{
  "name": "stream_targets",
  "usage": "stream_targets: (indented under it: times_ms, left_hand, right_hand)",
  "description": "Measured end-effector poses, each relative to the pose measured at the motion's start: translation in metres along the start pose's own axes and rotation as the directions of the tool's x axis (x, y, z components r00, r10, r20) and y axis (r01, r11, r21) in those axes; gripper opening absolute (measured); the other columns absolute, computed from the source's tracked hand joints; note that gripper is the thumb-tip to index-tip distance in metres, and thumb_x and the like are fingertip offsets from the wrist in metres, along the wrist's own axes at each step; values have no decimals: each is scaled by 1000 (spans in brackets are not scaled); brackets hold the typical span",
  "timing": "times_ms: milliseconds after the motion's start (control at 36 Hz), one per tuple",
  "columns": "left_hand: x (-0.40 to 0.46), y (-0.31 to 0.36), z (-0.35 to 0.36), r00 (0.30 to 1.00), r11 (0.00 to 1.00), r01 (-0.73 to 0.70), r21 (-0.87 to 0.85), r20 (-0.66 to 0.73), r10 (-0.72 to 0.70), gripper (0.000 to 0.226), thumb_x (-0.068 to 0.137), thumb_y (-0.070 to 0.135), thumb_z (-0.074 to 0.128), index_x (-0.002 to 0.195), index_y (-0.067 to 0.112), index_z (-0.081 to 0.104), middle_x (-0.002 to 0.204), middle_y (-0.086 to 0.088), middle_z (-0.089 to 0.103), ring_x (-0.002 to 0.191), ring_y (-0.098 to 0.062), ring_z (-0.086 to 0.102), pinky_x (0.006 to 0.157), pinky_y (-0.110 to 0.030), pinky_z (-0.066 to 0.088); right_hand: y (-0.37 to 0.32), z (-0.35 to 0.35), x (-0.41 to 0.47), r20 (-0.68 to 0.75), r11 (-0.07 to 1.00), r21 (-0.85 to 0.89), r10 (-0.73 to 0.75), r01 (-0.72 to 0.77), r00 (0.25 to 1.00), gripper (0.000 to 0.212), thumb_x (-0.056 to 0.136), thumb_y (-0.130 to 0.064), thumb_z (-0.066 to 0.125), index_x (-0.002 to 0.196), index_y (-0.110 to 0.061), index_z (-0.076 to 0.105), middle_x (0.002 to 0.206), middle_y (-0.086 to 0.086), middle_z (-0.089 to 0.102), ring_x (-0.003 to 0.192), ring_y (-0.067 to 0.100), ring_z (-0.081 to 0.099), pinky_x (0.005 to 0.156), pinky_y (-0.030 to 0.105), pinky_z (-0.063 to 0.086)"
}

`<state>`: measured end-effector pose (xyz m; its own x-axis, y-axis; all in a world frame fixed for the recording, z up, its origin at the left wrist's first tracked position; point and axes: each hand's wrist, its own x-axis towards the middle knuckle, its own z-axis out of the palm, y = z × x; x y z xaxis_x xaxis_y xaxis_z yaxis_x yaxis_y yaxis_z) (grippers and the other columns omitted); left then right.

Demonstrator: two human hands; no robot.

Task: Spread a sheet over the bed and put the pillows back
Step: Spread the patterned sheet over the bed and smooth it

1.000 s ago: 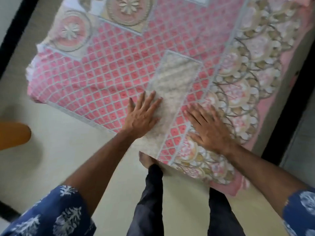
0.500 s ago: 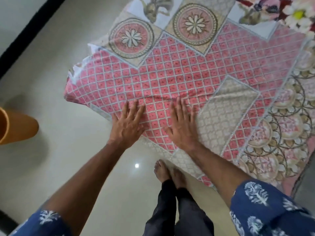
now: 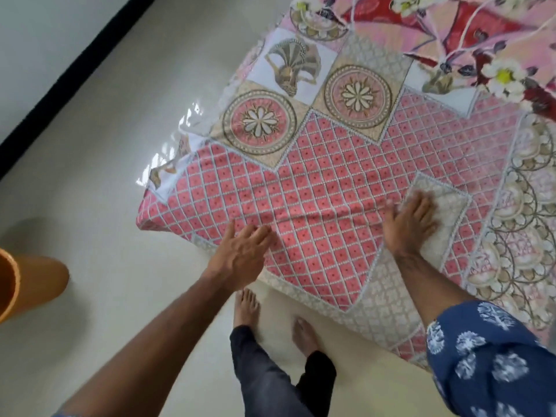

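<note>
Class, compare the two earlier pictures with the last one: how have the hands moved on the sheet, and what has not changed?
The hands have worked leftward along the near edge of the sheet, from its ring-patterned end toward the corner. The left hand has slid left toward the corner, and the right hand is back on the beige patch. Nothing was gripped or let go. Both palms stay flat on the sheet; the orange bucket stays on the floor.

We have both hands on the sheet (image 3: 346,188) near its edge: left hand (image 3: 243,254) left, right hand (image 3: 409,224) right; a bucket (image 3: 27,284) stands far left on the floor (image 3: 90,145).
</note>
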<state>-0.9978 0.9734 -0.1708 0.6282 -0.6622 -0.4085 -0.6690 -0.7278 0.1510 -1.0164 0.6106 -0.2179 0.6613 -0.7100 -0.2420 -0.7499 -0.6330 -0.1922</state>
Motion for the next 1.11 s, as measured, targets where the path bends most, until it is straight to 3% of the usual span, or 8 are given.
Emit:
stream_targets:
  times_ms: [83, 222, 389, 556, 667, 806, 944, 1111]
  left_hand:
    - [11, -29, 1, 995, 998, -59, 13, -77, 60, 58, 101, 36, 48, 155, 25, 32, 158, -3, 37, 145, -29, 35, 117, -63, 27]
    - [9, -65, -1, 996, 998, 38, -47, -76, -41, 59, 101, 40, 42, 157, 29, 26, 165, -5, 26, 151, -33, 24, 119, -62, 21]
    - [2, -96, -12, 979, 965, 176, -196, -63, -192, 57, 100, 40, 42, 151, 16, 35, 159, -11, 33, 147, -34, 31, 115, -62, 31]
    - [25, -130, -26, 994, 993, 103, -58, -19, -104, 60, 99, 36, 35, 151, 6, 35, 155, -21, 37, 142, -42, 36, 110, -61, 36]
    - [49, -144, -31, 999, 998, 52, -24, -9, -53, 66, 99, 46, 24, 153, 9, 28, 160, -20, 30, 148, -41, 27, 118, -61, 28]
    - [82, -154, -36, 993, 991, 97, -87, -58, -102, 64, 101, 42, 33, 156, 13, 18, 166, -17, 16, 153, -40, 12, 121, -64, 18]
    - [113, -164, -41, 972, 949, 179, -260, -104, -212, 73, 101, 53, 41, 159, 18, 12, 170, -6, 2, 155, -34, -3, 118, -69, 9]
    - [142, -208, -45, 932, 762, 266, -591, -44, -360, 97, 89, 74, 49, 158, 20, 7, 166, -16, 15, 149, -38, 27, 116, -59, 32]
  right_hand:
    - [-22, 22, -19, -27, 998, -56, -38, 36, 999, 84, 100, -67, 19, 162, -12, 7, 170, 15, 7, 156, 36, 6, 122, 64, 9]
    - [-84, 47, -80, 27, 894, -227, -390, 385, 921, 83, 99, -70, 20, 163, -19, 4, 170, 11, 2, 157, 33, 3, 124, 60, 6]
    - [-163, 78, -148, 232, 607, -213, -729, 765, 644, 84, 100, -69, 24, 163, -19, -1, 170, 8, -9, 157, 32, -7, 122, 62, 6]
    - [-171, 80, -151, 249, 434, -39, -868, 900, 430, 64, 104, -48, 36, 158, -16, 26, 170, 6, 10, 157, 25, 9, 125, 56, 9]
    - [-121, 56, -107, 133, 697, -3, -711, 717, 691, 69, 102, -47, 47, 160, -21, 20, 170, 6, 14, 156, 25, 13, 125, 57, 14]
    - [-31, 9, -41, -62, 985, -1, -170, 171, 983, 88, 92, -70, 48, 157, -14, 26, 166, 16, 20, 154, 35, 16, 123, 59, 13]
    - [23, -11, -16, -69, 925, 154, 360, -346, 931, 113, 83, -81, 51, 160, -8, 11, 168, 23, 4, 154, 43, 3, 122, 63, 3]
    - [-22, 23, -16, -152, 943, 83, 332, -322, 931, 105, 90, -82, 9, 160, -4, 4, 169, 20, 3, 156, 35, 1, 123, 63, 6]
